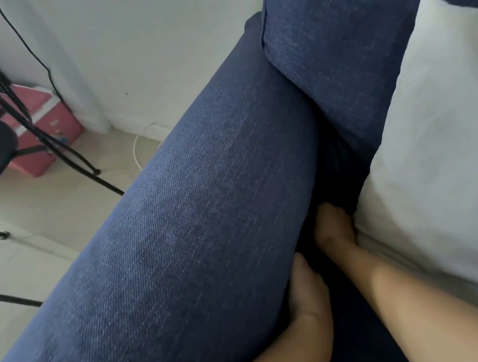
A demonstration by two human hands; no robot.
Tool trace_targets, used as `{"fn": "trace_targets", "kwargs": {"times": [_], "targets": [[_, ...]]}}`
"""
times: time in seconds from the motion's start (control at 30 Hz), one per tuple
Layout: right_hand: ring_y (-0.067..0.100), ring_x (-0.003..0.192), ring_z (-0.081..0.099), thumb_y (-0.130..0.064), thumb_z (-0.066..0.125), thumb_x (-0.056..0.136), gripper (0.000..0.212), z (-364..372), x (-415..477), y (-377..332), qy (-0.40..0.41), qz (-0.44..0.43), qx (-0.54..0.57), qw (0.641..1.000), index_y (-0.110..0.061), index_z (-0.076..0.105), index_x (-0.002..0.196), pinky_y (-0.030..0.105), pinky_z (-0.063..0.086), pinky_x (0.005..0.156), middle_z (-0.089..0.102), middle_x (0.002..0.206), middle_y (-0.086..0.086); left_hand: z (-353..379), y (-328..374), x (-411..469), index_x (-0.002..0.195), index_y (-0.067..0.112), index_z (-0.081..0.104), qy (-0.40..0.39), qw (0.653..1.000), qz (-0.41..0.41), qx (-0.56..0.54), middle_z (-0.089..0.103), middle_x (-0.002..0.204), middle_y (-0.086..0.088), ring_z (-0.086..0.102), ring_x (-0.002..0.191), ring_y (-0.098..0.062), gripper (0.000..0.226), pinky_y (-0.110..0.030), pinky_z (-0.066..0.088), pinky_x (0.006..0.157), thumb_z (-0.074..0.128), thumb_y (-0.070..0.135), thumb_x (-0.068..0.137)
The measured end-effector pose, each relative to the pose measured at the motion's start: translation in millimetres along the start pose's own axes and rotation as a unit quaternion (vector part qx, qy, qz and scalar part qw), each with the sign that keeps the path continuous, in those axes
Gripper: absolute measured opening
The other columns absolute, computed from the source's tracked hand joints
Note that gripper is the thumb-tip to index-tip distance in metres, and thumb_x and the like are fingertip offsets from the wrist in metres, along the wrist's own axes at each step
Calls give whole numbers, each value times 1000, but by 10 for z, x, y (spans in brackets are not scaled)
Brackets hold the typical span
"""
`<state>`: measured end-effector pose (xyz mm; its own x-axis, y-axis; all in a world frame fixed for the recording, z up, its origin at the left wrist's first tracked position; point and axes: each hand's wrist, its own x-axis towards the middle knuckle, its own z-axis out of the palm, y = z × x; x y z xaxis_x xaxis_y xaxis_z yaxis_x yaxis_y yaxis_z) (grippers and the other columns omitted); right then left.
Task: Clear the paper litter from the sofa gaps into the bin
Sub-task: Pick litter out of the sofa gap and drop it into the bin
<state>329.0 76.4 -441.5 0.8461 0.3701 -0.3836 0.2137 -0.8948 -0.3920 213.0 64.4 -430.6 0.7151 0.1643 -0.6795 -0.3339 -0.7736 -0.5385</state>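
We note both hands in the sofa gap: left hand (305, 291) against the armrest (177, 236), right hand (333, 225) beside the pillow (444, 150). Fingers buried, spread indeterminable; paper unseen.

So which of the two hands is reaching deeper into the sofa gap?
The right hand: its fingers vanish beside the white cushion, while the left hand rests against the armrest.
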Motion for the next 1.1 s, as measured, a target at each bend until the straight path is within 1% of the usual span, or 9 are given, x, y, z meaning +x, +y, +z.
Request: {"fn": "trace_targets", "kwargs": {"times": [0.1, 0.23, 0.33, 0.47, 0.57, 0.67, 0.73, 0.9, 1.1], "targets": [[31, 97, 65, -4, 39, 98, 27, -119, -131, -25, -2, -37, 38, 999, -2, 66, 95, 36, 50, 80, 69, 112, 20, -65, -97, -150, 134, 8, 51, 38, 993, -42, -104, 49, 116, -19, 47, 104, -32, 51, -42, 41, 90, 63, 32, 91], [36, 96, 68, -12, 43, 97, 23, -496, -430, -157, 26, -84, 47, 995, -7, 66, 98, 36, 51, 76, 72, 103, 19, -167, -369, -562, 117, 2, 60, 154, 938, -101, -292, 45, 121, -17, 50, 102, -26, 28, -33, 47, 77, 59, 6, 90], [34, 96, 67, -19, 44, 99, 20, -905, -766, -388, 62, -130, 28, 989, -16, 63, 94, 35, 48, 73, 73, 101, 10, -240, -651, -1010, 113, 6, 61, 250, 870, -139, -401, 49, 114, -13, 56, 94, -22, 30, -29, 52, 73, 60, 1, 83], [32, 87, 70, -27, 35, 96, 29, -1339, -1309, -839, 52, -191, 30, 980, -21, 64, 97, 44, 56, 79, 74, 95, 3, -141, -1109, -1720, 113, 8, 55, 318, 793, -203, -479, 43, 112, -8, 42, 86, -16, 31, -24, 36, 64, 65, 4, 84], [24, 68, 72, -25, 32, 97, 30, -1452, -1772, -1260, 31, -240, 40, 969, -22, 61, 96, 45, 59, 70, 71, 85, 1, 185, -1394, -2273, 109, 13, 58, 341, 780, -242, -466, 38, 97, 1, 29, 83, -15, 17, -26, 35, 66, 57, 11, 92], [19, 64, 72, -23, 32, 101, 30, -1350, -2246, -1716, 12, -282, 27, 959, -23, 62, 100, 39, 58, 66, 66, 85, -12, 665, -1541, -2796, 98, 8, 59, 369, 669, -338, -549, 43, 94, -3, 45, 73, -22, 6, -34, 45, 66, 55, 6, 95], [22, 69, 70, -27, 37, 100, 29, -1143, -2537, -2009, -5, -309, 29, 951, -24, 65, 98, 38, 57, 67, 64, 78, -12, 1023, -1559, -3132, 101, 6, 61, 365, 611, -387, -586, 50, 98, -9, 56, 78, -31, 12, -40, 47, 67, 51, 11, 97], [15, 62, 50, -22, 48, 97, 23, -298, -3222, -2643, -68, -349, 43, 934, -20, 70, 95, 31, 39, 61, 53, 61, -14, 2141, -1310, -3775, 111, 7, 66, 322, 535, -462, -630, 56, 102, -14, 58, 87, -35, 23, -37, 43, 70, 49, 17, 99], [27, 81, 71, -19, 54, 90, 16, 807, -3783, -3011, -144, -306, 29, 941, -23, 69, 88, 37, 57, 70, 72, 84, -1, 3445, -727, -4303, 109, 10, 69, 207, 456, -506, -703, 59, 110, -15, 56, 101, -35, 27, -38, 48, 86, 46, 11, 96]]}}
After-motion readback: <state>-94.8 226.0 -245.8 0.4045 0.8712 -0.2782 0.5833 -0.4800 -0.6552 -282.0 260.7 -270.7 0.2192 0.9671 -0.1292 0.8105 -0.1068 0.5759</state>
